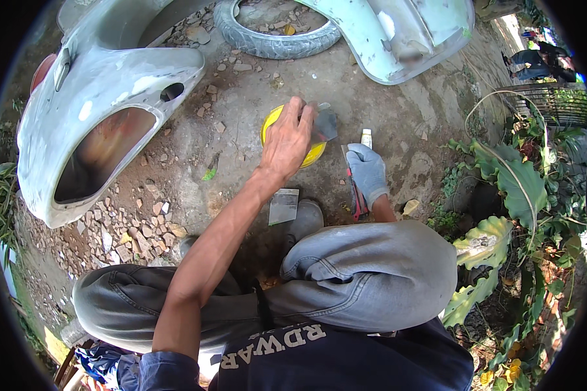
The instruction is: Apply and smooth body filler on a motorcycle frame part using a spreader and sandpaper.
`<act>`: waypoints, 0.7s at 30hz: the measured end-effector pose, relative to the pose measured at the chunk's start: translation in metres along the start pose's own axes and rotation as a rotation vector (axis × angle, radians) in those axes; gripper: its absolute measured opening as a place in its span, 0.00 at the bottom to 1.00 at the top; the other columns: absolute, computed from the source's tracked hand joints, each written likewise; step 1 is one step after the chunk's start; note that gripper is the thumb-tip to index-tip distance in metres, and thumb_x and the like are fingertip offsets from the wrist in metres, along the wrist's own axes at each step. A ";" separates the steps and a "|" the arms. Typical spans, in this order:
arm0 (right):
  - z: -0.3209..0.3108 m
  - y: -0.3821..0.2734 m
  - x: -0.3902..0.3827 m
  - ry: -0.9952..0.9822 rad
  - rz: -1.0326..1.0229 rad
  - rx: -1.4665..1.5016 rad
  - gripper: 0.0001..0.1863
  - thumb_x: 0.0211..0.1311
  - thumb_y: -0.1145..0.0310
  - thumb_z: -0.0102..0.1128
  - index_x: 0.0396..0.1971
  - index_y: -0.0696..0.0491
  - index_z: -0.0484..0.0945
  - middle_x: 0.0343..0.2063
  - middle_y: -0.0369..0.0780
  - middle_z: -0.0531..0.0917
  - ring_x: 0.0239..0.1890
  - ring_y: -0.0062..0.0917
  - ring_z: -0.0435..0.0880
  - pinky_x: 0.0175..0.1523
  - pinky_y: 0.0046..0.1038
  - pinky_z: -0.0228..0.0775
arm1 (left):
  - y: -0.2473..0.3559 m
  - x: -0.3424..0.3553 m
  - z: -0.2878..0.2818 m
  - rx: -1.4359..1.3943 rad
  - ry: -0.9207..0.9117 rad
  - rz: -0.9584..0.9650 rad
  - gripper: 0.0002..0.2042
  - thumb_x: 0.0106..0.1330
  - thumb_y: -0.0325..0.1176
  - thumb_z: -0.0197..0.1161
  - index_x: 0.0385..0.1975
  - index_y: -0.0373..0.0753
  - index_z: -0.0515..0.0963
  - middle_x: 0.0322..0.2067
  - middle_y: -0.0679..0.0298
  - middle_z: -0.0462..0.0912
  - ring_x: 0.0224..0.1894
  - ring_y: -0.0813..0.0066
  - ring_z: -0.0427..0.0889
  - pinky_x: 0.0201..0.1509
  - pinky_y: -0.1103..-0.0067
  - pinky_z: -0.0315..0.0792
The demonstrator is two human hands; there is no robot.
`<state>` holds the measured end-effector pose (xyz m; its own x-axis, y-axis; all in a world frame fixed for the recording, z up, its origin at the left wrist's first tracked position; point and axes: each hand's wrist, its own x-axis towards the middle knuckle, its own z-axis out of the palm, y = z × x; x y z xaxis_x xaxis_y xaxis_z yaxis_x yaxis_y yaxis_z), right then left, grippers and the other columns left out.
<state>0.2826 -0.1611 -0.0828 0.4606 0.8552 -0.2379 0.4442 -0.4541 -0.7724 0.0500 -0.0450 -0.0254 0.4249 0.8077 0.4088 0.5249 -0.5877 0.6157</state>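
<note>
My bare left hand reaches over a round yellow-rimmed container, its fingers bent downward. Whatever those fingertips grip is hidden behind the hand. Right beside them a thin grey square plate extends past the container's edge. My right hand, in a grey-blue glove, is closed around a red-handled tool with a thin blade. Just beyond its knuckles stands a small white tube. Another thin grey rectangular plate lies on the ground by my shoe.
A large grey body panel with an oval opening occupies the left. Farther off are a tyre and a pale green panel. Broken stones lie at left on the concrete ground. Leafy plants border the right side.
</note>
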 end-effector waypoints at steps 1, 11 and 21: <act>-0.005 0.008 -0.002 0.038 0.012 0.020 0.14 0.72 0.69 0.68 0.53 0.58 0.89 0.30 0.34 0.89 0.30 0.15 0.83 0.38 0.25 0.78 | 0.000 -0.001 -0.001 -0.018 0.022 0.001 0.15 0.67 0.23 0.63 0.53 0.35 0.76 0.46 0.53 0.74 0.50 0.50 0.82 0.46 0.58 0.81; -0.043 0.058 -0.022 -0.424 0.637 1.436 0.14 0.85 0.62 0.54 0.61 0.49 0.79 0.37 0.34 0.84 0.33 0.23 0.82 0.36 0.29 0.79 | 0.006 -0.024 -0.027 0.114 -0.032 0.443 0.25 0.57 0.25 0.73 0.57 0.50 0.83 0.57 0.70 0.83 0.52 0.62 0.80 0.54 0.61 0.79; -0.010 0.001 -0.014 0.000 0.156 0.687 0.18 0.80 0.71 0.63 0.65 0.55 0.83 0.38 0.33 0.85 0.31 0.13 0.77 0.38 0.19 0.73 | -0.046 -0.067 -0.036 -0.322 -0.122 0.136 0.24 0.52 0.21 0.63 0.53 0.37 0.80 0.60 0.52 0.80 0.47 0.56 0.83 0.53 0.70 0.84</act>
<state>0.2843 -0.1759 -0.0748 0.4792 0.7928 -0.3765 -0.2132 -0.3110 -0.9262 -0.0295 -0.0705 -0.0570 0.5694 0.7004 0.4303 0.2069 -0.6287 0.7496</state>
